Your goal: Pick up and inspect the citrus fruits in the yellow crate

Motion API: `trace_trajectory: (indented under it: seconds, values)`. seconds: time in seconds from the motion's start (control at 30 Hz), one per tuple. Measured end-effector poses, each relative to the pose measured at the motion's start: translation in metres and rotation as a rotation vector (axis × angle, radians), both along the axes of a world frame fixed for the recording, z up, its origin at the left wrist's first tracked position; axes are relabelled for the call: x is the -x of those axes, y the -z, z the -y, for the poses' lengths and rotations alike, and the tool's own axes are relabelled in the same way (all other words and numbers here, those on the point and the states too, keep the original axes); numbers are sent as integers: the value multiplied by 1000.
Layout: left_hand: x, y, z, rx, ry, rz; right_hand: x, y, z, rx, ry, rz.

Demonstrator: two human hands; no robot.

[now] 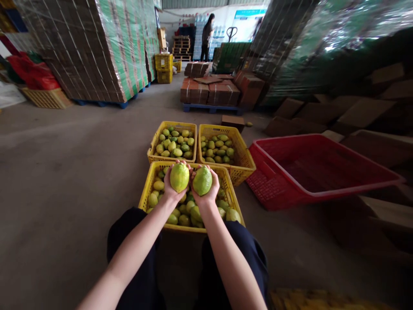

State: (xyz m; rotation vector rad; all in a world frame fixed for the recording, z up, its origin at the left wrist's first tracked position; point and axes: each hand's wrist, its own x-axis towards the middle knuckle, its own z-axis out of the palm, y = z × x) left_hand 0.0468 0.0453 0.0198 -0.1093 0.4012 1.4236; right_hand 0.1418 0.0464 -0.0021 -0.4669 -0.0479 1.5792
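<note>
My left hand (170,190) cups a large yellow-green lemon (179,177) in its upturned palm, fingers curled behind it. Close beside it, my right hand (210,194) cradles a greener lemon (202,181) the same way. Both hands are raised over the nearest yellow crate (149,183), which stands between my knees and holds many green and yellow lemons (184,220). Just beyond it, two more yellow crates, one at left (172,123) and one at right (243,172), also contain lemons.
A red plastic tub (274,183) stands to the right, near flattened cardboard (364,116). Ahead, a blue pallet (211,107) bears bundled cartons (222,92). Wrapped stacks (129,51) rise on both sides. A person (206,38) stands far back near a pallet jack (231,32).
</note>
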Motion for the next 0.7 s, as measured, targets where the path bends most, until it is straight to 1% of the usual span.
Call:
trace_trajectory:
  seconds: [0.23,0.37,0.53,0.7]
  values:
    - [1,1,-1,30,-36,-34,4,-2,1,49,35,-1]
    - [2,1,0,37,-35,-30,6,-2,1,31,31,11]
    - [7,2,1,53,-20,-23,3,7,0,8,-12,18]
    - [11,4,1,28,5,15,0,14,-4,17,-32,-11]
